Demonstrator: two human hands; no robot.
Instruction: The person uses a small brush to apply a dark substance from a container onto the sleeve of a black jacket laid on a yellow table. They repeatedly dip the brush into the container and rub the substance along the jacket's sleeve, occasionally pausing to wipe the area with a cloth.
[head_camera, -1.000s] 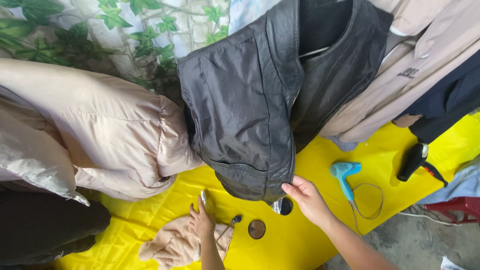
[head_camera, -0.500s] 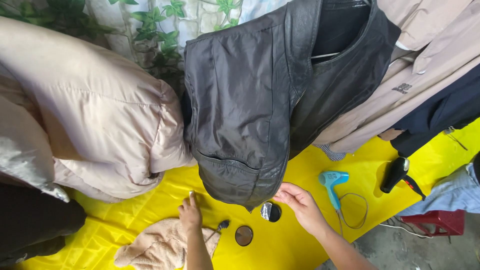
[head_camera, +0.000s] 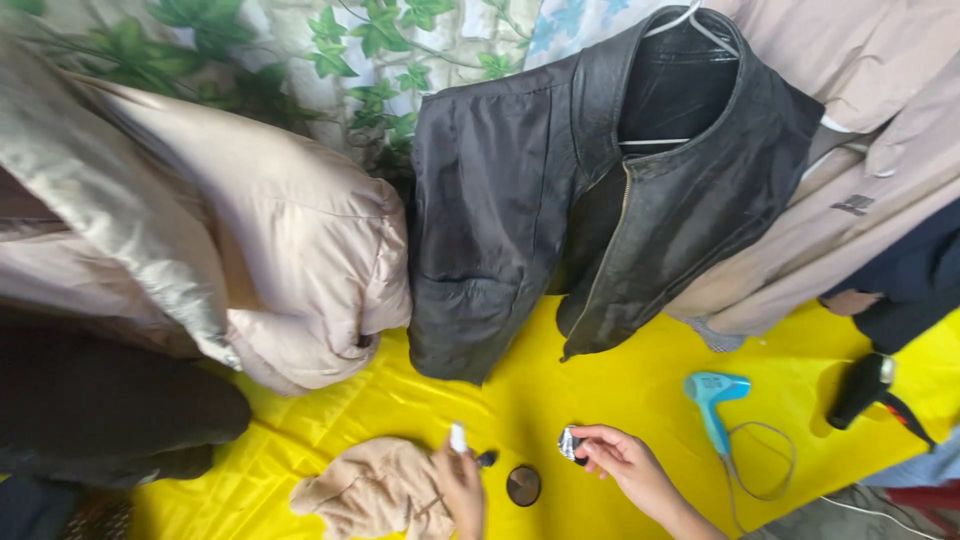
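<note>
Counting two hands low in the middle: one left hand (head_camera: 461, 487), one right hand (head_camera: 620, 462). Showing one black leather jacket (head_camera: 560, 200) hanging on one white hanger (head_camera: 680, 20) at far centre. Hanging at left, one beige puffer jacket (head_camera: 280, 250); at far right, two pale beige garments (head_camera: 850, 160) and one dark navy one (head_camera: 915, 275). Lying on one yellow sheet (head_camera: 640, 390): two hair dryers at right, one blue (head_camera: 712, 402) and one black (head_camera: 862, 388); one beige cloth (head_camera: 375, 490) near left; one round brown lid (head_camera: 523, 486); one small shiny round tin (head_camera: 570, 445) at the right fingertips; one small white item (head_camera: 458, 438) at the left fingertips.
</note>
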